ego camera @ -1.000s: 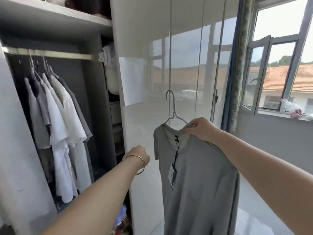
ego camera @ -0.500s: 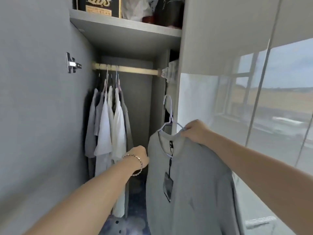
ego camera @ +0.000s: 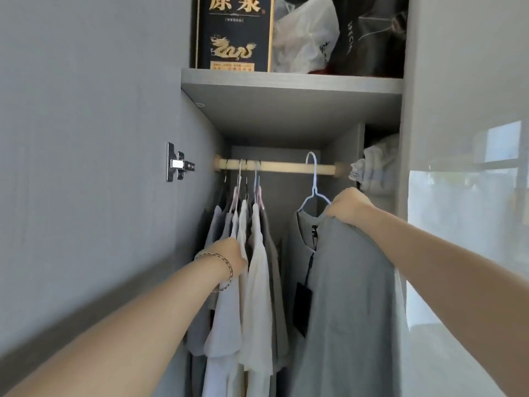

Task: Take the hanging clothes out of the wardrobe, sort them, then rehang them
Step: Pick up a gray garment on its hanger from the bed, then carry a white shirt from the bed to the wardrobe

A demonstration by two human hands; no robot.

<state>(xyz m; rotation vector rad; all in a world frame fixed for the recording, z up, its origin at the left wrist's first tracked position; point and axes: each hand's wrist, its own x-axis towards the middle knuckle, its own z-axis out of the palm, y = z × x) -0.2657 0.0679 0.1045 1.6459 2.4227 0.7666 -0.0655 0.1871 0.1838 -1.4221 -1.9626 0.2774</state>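
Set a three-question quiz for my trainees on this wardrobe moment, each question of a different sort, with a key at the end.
1. True or false: the right hand grips the grey T-shirt at its shoulder, where it hangs on the white hanger.
2. Multiple choice: where on the rail do the hung shirts sit? A, toward its left end; B, at its middle; C, at its right end.
3. Short answer: which wrist wears the bracelet?

Key: 1 true; 2 A; 3 the left.
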